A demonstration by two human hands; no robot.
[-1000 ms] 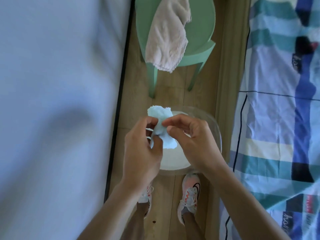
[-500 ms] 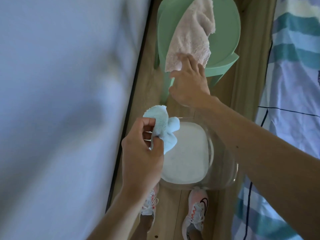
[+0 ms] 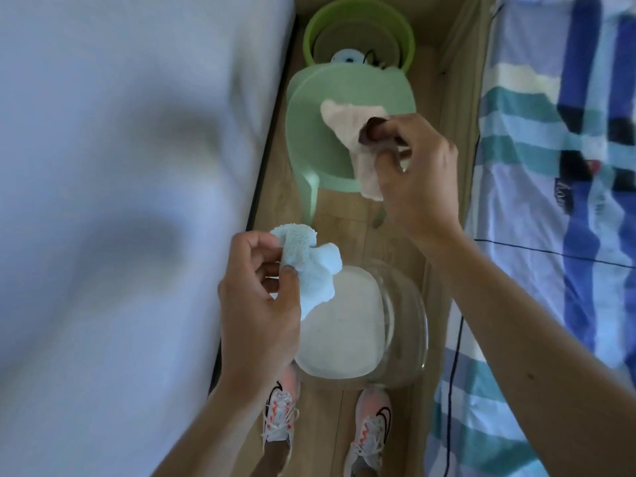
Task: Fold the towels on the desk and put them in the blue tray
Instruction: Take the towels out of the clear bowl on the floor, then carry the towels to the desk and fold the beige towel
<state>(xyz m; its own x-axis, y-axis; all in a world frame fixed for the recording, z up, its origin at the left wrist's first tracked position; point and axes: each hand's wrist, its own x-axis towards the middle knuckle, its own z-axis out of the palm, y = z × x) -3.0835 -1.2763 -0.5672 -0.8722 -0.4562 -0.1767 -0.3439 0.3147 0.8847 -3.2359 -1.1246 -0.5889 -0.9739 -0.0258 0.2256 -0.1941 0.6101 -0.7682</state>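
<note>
My left hand [image 3: 256, 297] pinches a small light blue towel [image 3: 311, 266], bunched up, just above the near-left rim of a clear round basin [image 3: 407, 304] with a white bottom that stands on the wooden floor. My right hand [image 3: 418, 173] is closed on a pale pink towel [image 3: 344, 123], which hangs partly lifted over the seat of a light green stool [image 3: 309, 132]. No blue tray is in sight.
A white bed surface [image 3: 120, 201] fills the left side; a striped blue and teal bedspread [image 3: 550, 201] fills the right. A green round bucket [image 3: 316, 32] stands behind the stool. My two shoes [image 3: 280, 411] are on the narrow wooden floor strip below the basin.
My right hand left the blue towel, reached to the stool and took hold of the pink towel, pulling it up. My left hand kept the blue towel over the basin.
</note>
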